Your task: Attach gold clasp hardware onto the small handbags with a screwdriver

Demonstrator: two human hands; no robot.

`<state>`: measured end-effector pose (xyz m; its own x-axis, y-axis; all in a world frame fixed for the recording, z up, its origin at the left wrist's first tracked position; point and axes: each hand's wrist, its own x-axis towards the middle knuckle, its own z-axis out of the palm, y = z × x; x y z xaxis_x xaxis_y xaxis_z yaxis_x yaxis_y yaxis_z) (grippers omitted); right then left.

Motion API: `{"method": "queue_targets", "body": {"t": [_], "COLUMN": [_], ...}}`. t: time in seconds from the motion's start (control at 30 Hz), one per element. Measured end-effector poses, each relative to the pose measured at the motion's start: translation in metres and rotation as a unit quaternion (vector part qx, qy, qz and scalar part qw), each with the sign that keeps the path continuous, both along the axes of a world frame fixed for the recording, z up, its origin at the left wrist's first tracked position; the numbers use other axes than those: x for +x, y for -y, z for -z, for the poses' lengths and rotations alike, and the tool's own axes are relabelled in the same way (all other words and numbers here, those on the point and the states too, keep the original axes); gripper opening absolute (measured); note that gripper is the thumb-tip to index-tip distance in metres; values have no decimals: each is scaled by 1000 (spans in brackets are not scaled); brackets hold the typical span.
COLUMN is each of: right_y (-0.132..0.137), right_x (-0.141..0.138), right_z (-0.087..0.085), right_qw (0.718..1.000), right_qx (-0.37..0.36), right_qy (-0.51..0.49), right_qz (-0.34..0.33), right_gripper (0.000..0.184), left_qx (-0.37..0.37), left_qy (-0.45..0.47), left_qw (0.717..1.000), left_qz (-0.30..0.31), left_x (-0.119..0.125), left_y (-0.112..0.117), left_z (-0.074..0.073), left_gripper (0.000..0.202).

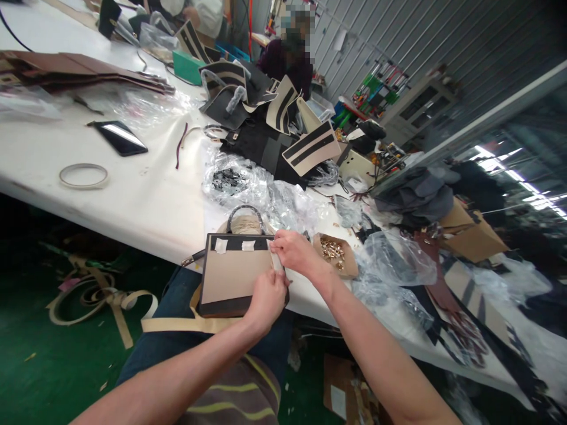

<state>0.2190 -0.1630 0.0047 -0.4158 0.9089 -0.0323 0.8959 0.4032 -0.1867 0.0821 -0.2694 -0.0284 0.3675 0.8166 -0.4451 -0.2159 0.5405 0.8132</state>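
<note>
Both left hand (267, 297) and right hand (295, 251) pinch the handbag's (233, 274) right edge.

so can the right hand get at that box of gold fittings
Probably yes. The right hand is pinching at the top corner of the handbag, just beside the open cardboard box, with nothing lying between them or over it. It would have to let go of the bag first.

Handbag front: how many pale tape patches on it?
3. Two sit on the dark top band of the handbag: left patch, middle patch. The right strip runs down the right edge, pinched by the right hand. The left hand grips lower down; hands may hide more.
</note>
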Motion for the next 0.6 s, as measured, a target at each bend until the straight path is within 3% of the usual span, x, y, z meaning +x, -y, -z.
{"method": "queue_targets", "body": {"t": [0.1, 0.2, 0.23, 0.33, 0.4, 0.5, 0.6], "right_y": [-1, -4, -7, -19, -28, -30, -3], "right_x": [2, 9, 12, 17, 16, 14, 10], "right_z": [-3, -2, 1, 15, 23, 25, 21], "right_qw": [999, 977, 958, 872, 835, 827, 841], "right_qx": [-16, -77, -112, -204, -215, -186, -48], "right_qy": [-45, -183, -239, -374, -418, -428, -404], "right_qz": [12, 76, 117, 239, 288, 312, 355], "right_gripper": [29, 9, 6, 32, 39, 39, 34], "left_qx": [112, 170, 192, 243, 251, 226, 208], "left_qy": [-49, -87, -117, -257, -346, -437, -453], "left_qw": [989, 980, 974, 934, 900, 865, 864], "left_qz": [80, 60, 31, -50, -83, -95, -75], "left_x": [-10, -44, -60, -117, -153, -193, -211], "left_y": [31, 38, 33, 5, -16, -45, -63], "left_z": [-7, -12, -12, -11, -7, 0, 7], "left_gripper": [49, 47, 45, 39, 38, 42, 46]}}
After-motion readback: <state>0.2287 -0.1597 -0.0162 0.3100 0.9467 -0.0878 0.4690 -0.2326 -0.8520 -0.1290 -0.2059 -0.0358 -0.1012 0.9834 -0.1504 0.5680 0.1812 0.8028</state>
